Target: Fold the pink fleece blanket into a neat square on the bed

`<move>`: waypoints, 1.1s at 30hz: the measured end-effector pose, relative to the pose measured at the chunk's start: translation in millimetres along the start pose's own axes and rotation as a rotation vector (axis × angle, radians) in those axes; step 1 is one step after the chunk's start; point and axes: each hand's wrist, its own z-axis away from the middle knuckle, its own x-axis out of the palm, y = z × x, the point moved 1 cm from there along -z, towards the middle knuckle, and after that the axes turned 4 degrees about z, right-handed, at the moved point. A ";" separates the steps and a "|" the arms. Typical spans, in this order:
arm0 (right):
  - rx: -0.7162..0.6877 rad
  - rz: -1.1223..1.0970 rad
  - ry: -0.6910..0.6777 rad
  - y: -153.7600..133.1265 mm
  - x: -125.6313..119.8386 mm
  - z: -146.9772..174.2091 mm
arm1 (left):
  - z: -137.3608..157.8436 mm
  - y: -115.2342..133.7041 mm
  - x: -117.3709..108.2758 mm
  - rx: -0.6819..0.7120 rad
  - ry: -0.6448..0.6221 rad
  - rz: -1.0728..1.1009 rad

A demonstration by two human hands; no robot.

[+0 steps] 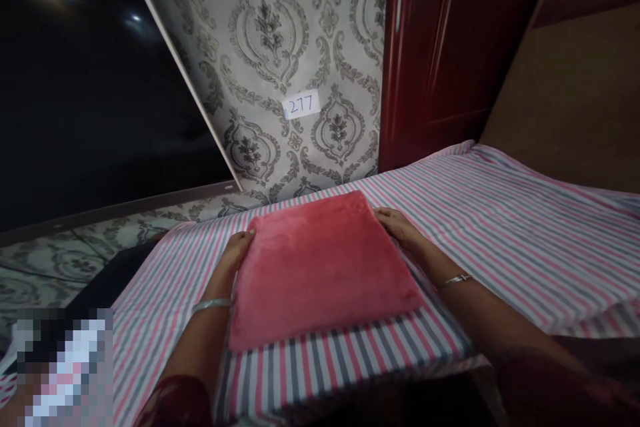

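A flat, roughly square piece of pink plush cloth lies on the striped tablecloth, near the table's front edge. Its surface is soft and furry, and I cannot tell whether it is one layer or a cover. At its far left corner, my left hand is closed on the edge with the fingers curled in. My right hand pinches the right edge close to the far right corner. Some fingertips of both hands are hidden. A bangle circles each wrist.
A large black screen hangs at the left on the patterned wall. A paper label reads 277. At the right stand a dark red wooden panel and a brown board. The lower left corner is blurred out.
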 end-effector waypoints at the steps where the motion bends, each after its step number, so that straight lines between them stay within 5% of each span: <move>1: 0.001 -0.006 -0.026 1.0 -3.5 9.3 | 9.1 -3.1 -4.4 0.001 -0.024 0.040; 6: -0.040 0.018 -0.245 2.1 -14.8 60.3 | 65.8 -23.8 -26.3 -0.016 -0.235 0.336; 14: 0.057 0.000 -0.298 3.5 -21.3 111.5 | 144.9 -66.7 -29.6 -0.074 -0.176 0.416; 18: 0.061 -0.153 -0.095 16.0 -18.4 115.3 | 156.0 -73.5 -20.3 -0.006 0.039 0.366; 22: 0.072 -0.224 -0.011 28.8 -18.2 125.0 | 159.9 -71.2 -18.4 -0.006 0.012 0.381; 28: -0.055 -0.035 -0.206 38.0 -27.0 149.6 | 178.8 -78.5 -29.2 0.001 -0.142 0.349; 33: -0.199 0.204 -0.297 45.1 -28.5 154.7 | 178.8 -93.1 -38.8 0.224 -0.241 0.101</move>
